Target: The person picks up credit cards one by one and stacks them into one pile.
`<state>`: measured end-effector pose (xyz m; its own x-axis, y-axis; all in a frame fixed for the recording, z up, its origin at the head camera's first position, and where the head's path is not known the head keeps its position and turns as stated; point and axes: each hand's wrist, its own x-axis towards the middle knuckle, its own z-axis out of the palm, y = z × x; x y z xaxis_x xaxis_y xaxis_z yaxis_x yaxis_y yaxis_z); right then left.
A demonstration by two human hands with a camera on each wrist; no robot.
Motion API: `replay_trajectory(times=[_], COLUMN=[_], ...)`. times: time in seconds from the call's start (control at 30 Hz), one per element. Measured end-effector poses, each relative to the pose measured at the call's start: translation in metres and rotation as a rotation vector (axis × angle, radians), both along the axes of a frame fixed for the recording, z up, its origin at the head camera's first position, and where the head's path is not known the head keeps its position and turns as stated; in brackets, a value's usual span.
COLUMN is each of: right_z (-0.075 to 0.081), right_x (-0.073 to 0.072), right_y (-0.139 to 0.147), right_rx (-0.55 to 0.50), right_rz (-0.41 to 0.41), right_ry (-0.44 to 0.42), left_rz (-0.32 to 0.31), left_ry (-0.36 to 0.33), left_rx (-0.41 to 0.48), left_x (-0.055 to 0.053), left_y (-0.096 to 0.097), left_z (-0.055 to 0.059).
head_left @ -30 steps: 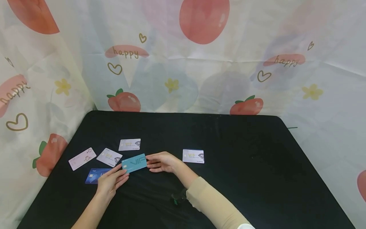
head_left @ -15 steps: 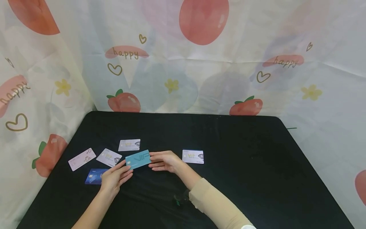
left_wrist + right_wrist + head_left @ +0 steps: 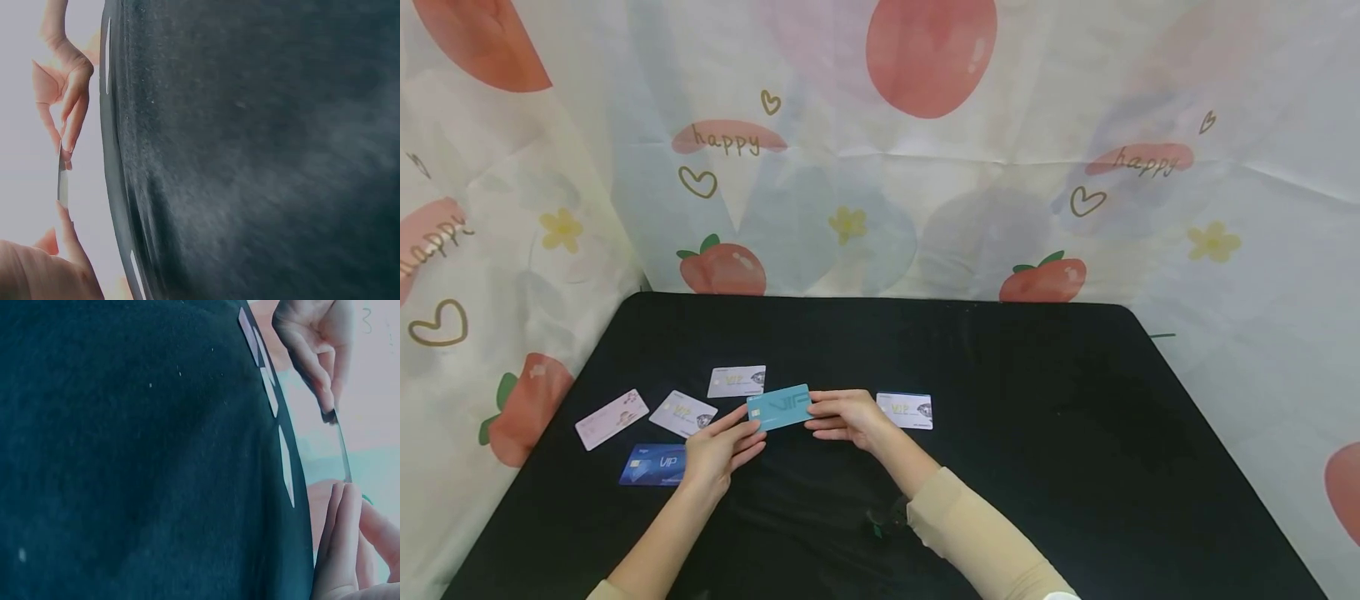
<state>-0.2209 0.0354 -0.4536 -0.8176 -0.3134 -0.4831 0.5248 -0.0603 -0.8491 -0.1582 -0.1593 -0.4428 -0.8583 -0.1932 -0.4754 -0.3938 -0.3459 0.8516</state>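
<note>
A teal VIP card (image 3: 779, 407) is held level between both hands, raised off the black table. My left hand (image 3: 713, 454) pinches its left end, and my right hand (image 3: 850, 417) pinches its right end. Seen from the left wrist, the card (image 3: 63, 178) is a thin edge spanning the two sets of fingertips. The right wrist view also has the card (image 3: 343, 450) nearly edge-on. Just left of my left hand lies a blue VIP card (image 3: 652, 465), its right end partly covered by that hand.
On the black table (image 3: 1037, 467) lie a pink card (image 3: 612, 420), a white VIP card (image 3: 682, 413) and another white VIP card (image 3: 737, 382) at the left. A further white card (image 3: 905, 411) lies right of my right hand. A printed curtain (image 3: 955, 225) hangs behind.
Both hands have carried the teal card to the right and slightly away from me. More of the blue card now shows. The cards on the table stay put.
</note>
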Motion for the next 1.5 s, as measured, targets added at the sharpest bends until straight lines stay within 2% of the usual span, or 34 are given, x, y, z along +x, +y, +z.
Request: replay_trajectory(times=[0.23,0.63,1.1,1.5], right_z=[0.000,0.004,-0.001,-0.005], right_x=[-0.004,-0.003,0.000,0.003], right_y=[0.012,0.041,0.073,0.098], right_rx=[0.022,0.058,0.110,0.132], right_rz=[-0.049,-0.138,-0.224,-0.291], right_ry=[0.003,0.030,0.030,0.026], left_rz=[-0.029,-0.081,-0.151,-0.196], left_ry=[0.040,0.046,0.056,0.082], left_rx=[-0.017,-0.056,-0.072,-0.080], left_x=[-0.009,-0.024,-0.041,-0.050], left_y=[0.013,0.040,0.071,0.098], left_z=[0.000,-0.003,-0.010,-0.014])
